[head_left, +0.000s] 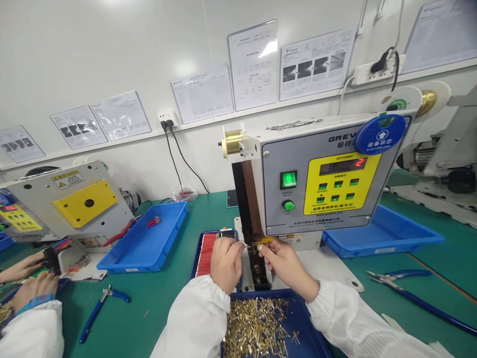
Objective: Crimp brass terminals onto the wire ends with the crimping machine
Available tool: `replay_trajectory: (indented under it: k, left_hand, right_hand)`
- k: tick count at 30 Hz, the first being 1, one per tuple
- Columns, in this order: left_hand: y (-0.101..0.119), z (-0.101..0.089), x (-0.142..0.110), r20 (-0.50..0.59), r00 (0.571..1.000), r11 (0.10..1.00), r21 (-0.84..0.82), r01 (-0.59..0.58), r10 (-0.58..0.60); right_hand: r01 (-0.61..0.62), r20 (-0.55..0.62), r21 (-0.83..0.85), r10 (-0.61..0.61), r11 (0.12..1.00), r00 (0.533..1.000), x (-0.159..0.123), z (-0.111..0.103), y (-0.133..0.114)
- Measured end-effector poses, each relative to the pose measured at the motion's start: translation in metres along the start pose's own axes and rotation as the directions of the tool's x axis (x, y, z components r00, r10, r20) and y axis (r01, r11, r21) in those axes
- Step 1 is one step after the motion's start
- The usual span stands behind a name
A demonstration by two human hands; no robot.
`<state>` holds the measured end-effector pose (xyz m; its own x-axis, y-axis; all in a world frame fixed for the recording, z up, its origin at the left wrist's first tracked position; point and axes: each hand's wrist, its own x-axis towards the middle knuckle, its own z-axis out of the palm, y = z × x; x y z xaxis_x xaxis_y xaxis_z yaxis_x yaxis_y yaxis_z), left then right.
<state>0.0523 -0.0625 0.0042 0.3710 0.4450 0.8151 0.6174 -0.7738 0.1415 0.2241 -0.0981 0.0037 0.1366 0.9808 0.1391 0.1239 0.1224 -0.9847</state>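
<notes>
My left hand (pixel 226 262) is closed in a pinch at the crimping machine's working point (pixel 255 248), with a thin light wire end (pixel 244 243) at its fingertips. From the other side my right hand (pixel 286 263) pinches a slim yellow-orange piece (pixel 266 240), whose exact kind I cannot make out. The fingertips of both hands nearly meet at the dark metal tooling. Below my wrists, a dark blue tray (pixel 311 328) holds a heap of small gold-coloured parts (pixel 257 323) with thin leads. Beside my left hand lies a tray of red wires (pixel 206 253), partly covered by that hand.
A blue tray (pixel 175 223) with a few red wires stands left; another blue tray (pixel 383 233) is behind my right arm. Pliers lie on the green table at left (pixel 95 313) and right (pixel 410 293). A co-worker's hands (pixel 35 288) work at the left machine (pixel 70 199).
</notes>
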Motion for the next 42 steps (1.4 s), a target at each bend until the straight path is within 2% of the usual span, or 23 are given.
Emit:
replay_trajectory:
  k: [15,34,38,42]
  left_hand:
    - [0.001,-0.001,0.001,0.007,1.000,1.000,-0.013,-0.025,0.025]
    - [0.001,-0.002,0.002,0.006,1.000,1.000,0.003,-0.021,0.021]
    - [-0.002,-0.001,0.001,0.004,1.000,1.000,-0.015,-0.024,0.024]
    - [-0.005,0.001,0.001,-0.003,0.999,0.999,-0.024,-0.035,0.035]
  right_hand:
    - [0.087,-0.094,-0.112,-0.098,0.990,0.991,-0.001,0.005,0.002]
    - [0.090,-0.101,-0.100,-0.100,0.991,0.990,-0.001,0.007,0.000]
    - [0.057,-0.036,-0.171,-0.064,0.984,0.997,-0.001,-0.008,-0.005]
    - [0.041,0.016,-0.290,-0.038,0.956,0.999,-0.005,-0.048,-0.010]
